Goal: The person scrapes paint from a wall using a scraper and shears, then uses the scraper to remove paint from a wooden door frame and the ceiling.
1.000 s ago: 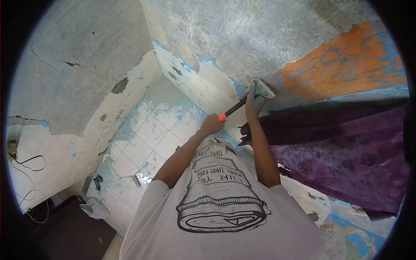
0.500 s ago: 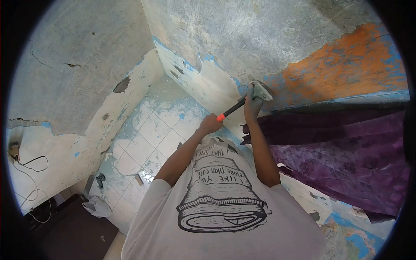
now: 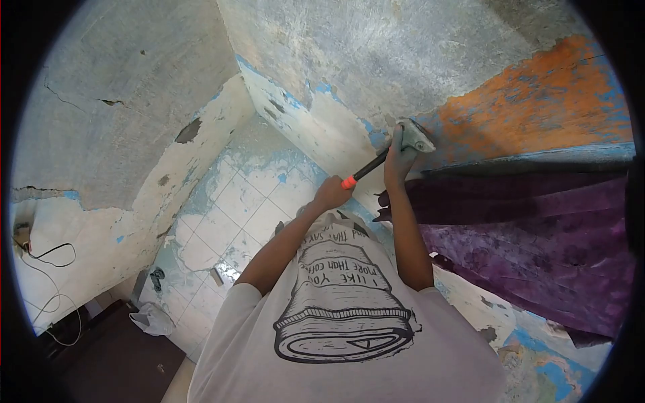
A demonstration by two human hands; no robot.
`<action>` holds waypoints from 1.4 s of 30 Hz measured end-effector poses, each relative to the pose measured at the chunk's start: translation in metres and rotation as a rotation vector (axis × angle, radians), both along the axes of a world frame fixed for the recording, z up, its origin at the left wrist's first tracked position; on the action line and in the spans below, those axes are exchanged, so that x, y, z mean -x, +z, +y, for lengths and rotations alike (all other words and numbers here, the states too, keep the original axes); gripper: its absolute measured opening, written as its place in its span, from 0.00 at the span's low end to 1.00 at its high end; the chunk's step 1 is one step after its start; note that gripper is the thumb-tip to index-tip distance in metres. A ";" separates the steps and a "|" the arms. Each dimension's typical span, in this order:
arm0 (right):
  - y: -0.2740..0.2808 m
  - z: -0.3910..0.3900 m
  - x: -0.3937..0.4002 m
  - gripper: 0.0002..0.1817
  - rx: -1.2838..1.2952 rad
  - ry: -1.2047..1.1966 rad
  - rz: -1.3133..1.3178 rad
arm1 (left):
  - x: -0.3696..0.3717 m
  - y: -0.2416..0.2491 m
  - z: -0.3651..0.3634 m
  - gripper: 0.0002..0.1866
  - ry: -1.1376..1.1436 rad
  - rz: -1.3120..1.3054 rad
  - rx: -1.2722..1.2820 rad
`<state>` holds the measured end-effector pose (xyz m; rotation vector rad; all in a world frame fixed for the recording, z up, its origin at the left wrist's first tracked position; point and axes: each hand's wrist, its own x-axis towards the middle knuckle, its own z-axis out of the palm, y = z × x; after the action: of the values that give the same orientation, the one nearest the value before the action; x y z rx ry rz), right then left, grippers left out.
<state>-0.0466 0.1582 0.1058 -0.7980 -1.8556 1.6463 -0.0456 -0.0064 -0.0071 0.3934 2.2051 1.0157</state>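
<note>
A long-handled scraper (image 3: 368,167) slants up to the right in front of me, with a black shaft and an orange-red band near its lower end. Its wide, dusty head (image 3: 418,138) is against the wall or very close to it, where bare grey meets orange paint. My left hand (image 3: 332,193) is wrapped round the lower end, just below the band. Higher up, my right hand (image 3: 400,161) grips the tool beside its head, dust covering the fingers. The palm side of the right hand's grip is partly hidden.
Grey, scraped wall (image 3: 376,54) rises ahead, with an orange patch (image 3: 537,101) at right. Purple cloth (image 3: 531,248) hangs below it. Paint flakes and dust cover the tiled floor (image 3: 232,201). At lower left are a dark brown panel (image 3: 121,356), a plastic bag (image 3: 153,320) and loose cables (image 3: 57,295).
Both hands and the scraper have shifted a little to the right, its head sliding along the wall toward the orange patch. Both grips stay closed.
</note>
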 end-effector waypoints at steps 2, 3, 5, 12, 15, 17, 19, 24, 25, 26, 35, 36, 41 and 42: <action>-0.003 -0.009 0.005 0.19 -0.022 -0.079 0.081 | 0.009 -0.002 -0.005 0.27 -0.032 -0.009 0.019; -0.011 -0.007 0.006 0.19 -0.021 -0.084 0.085 | 0.010 -0.019 -0.007 0.27 0.001 -0.005 0.021; -0.030 0.004 0.009 0.18 -0.278 -0.086 0.066 | 0.009 -0.020 -0.004 0.27 0.033 -0.004 0.017; 0.003 -0.006 0.012 0.18 -0.108 -0.065 0.176 | 0.014 -0.026 0.007 0.27 0.033 0.043 -0.025; -0.028 0.002 0.016 0.18 -0.306 -0.105 0.189 | 0.011 -0.024 0.003 0.27 0.049 0.049 -0.006; 0.000 0.003 0.014 0.19 -0.192 -0.076 0.117 | 0.013 -0.001 0.003 0.27 0.063 0.047 -0.004; 0.007 -0.001 0.005 0.20 -0.066 -0.055 0.034 | 0.010 0.013 0.006 0.27 0.036 0.027 -0.033; -0.002 -0.007 0.015 0.24 -0.248 -0.110 0.161 | 0.012 -0.006 0.001 0.27 0.032 0.051 -0.004; 0.004 -0.005 0.016 0.24 -0.252 -0.108 0.163 | 0.013 -0.004 0.002 0.26 0.040 0.088 0.003; 0.012 0.001 0.019 0.18 -0.219 -0.118 0.182 | 0.017 0.000 0.008 0.26 0.044 0.090 0.001; -0.029 0.006 0.020 0.21 -0.200 -0.124 0.221 | 0.015 -0.027 0.007 0.27 0.056 0.105 -0.044; -0.011 0.005 0.020 0.21 -0.199 -0.116 0.219 | 0.017 -0.007 0.010 0.26 0.035 0.099 -0.050; 0.004 0.006 0.013 0.18 -0.171 -0.124 0.201 | 0.016 0.011 0.018 0.25 -0.007 0.049 -0.068; -0.003 0.005 0.013 0.18 -0.184 -0.128 0.178 | 0.017 -0.002 0.013 0.25 -0.011 0.034 -0.039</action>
<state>-0.0600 0.1629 0.1027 -0.6553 -1.7623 1.3968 -0.0621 0.0061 -0.0092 0.4433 2.2133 1.0545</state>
